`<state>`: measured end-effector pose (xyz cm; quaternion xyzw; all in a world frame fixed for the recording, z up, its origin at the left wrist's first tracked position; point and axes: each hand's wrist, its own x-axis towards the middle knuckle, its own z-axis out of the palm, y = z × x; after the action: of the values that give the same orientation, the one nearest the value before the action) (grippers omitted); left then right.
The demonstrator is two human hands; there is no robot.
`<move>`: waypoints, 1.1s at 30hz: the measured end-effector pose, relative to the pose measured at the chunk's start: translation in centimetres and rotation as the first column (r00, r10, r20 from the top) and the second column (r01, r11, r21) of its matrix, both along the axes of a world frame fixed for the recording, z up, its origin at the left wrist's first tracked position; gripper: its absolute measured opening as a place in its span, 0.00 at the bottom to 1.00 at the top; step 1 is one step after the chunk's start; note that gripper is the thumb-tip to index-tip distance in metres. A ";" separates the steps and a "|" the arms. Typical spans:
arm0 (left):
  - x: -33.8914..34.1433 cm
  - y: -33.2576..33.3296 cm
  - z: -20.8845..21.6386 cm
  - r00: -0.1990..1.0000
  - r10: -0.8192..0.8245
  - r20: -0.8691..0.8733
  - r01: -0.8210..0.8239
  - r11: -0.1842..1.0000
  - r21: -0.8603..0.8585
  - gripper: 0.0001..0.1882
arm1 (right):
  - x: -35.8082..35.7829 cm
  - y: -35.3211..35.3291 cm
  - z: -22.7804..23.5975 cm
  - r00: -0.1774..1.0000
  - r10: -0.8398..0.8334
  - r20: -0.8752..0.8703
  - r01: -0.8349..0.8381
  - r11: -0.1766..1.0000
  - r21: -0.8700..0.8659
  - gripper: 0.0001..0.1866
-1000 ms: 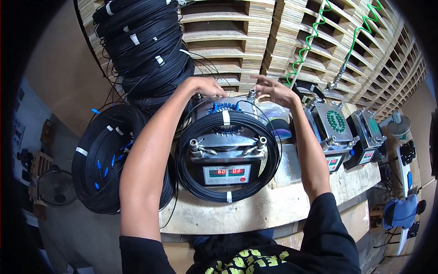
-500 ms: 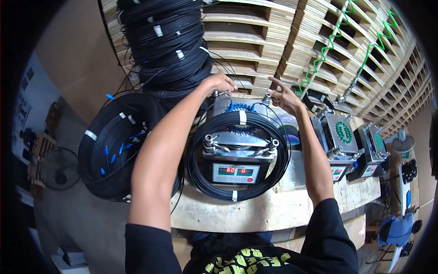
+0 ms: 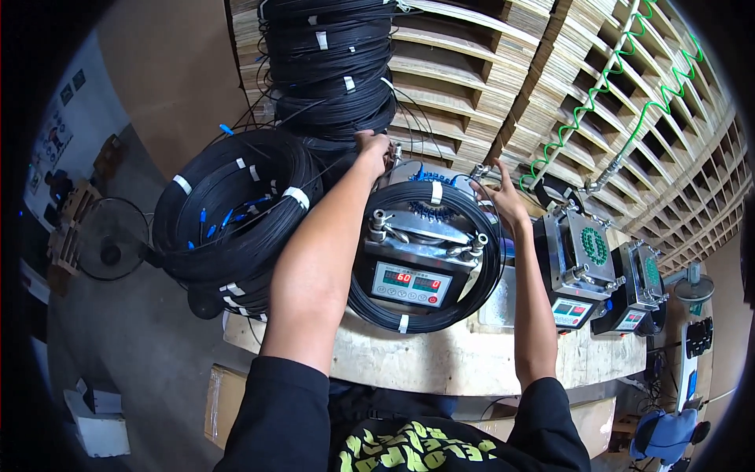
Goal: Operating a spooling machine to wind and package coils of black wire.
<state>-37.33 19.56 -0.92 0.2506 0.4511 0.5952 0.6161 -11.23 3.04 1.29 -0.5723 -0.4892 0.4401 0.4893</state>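
Observation:
A metal machine [image 3: 421, 244] with a red digit display stands on the wooden bench [image 3: 440, 362]. A coil of black cable [image 3: 440, 311] with white tape bands lies around it. My left hand [image 3: 372, 147] reaches over the machine's far left corner and grips the coil's far edge. My right hand [image 3: 497, 194] is at the coil's far right edge, fingers curled on the cable beside a metal clamp knob [image 3: 480, 169].
A stack of black cable coils [image 3: 228, 208] with blue connectors sits left of the machine, and a taller stack [image 3: 330, 71] stands behind. Two similar machines [image 3: 582, 259] [image 3: 641, 283] are at right. Wooden pallets [image 3: 503, 86] and a green coiled hose [image 3: 629, 86] fill the back.
The view has shifted, so the bench sits more to the right. Both hands have stayed at the coil's far edge with only slight movement.

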 end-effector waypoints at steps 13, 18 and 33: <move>-1.6 -0.5 -2.5 0.986 -0.107 -0.129 0.116 0.991 0.063 0.18 | -0.1 -0.1 -0.8 0.982 -0.059 0.180 0.053 0.998 0.036 0.47; -2.1 0.4 -2.9 0.805 0.040 -0.592 0.040 0.992 0.122 0.20 | -1.3 0.5 -1.1 0.981 -0.070 0.182 0.063 0.997 0.046 0.46; -4.6 0.7 -2.9 0.982 -0.105 -0.157 0.098 0.994 -0.053 0.16 | -2.2 1.5 -1.9 0.972 -0.029 0.231 -0.004 0.990 0.140 0.50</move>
<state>-41.97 20.23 -3.81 0.3061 0.4990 0.5308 0.6129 -13.38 4.59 -0.60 -0.5875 -0.5690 0.3317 0.4701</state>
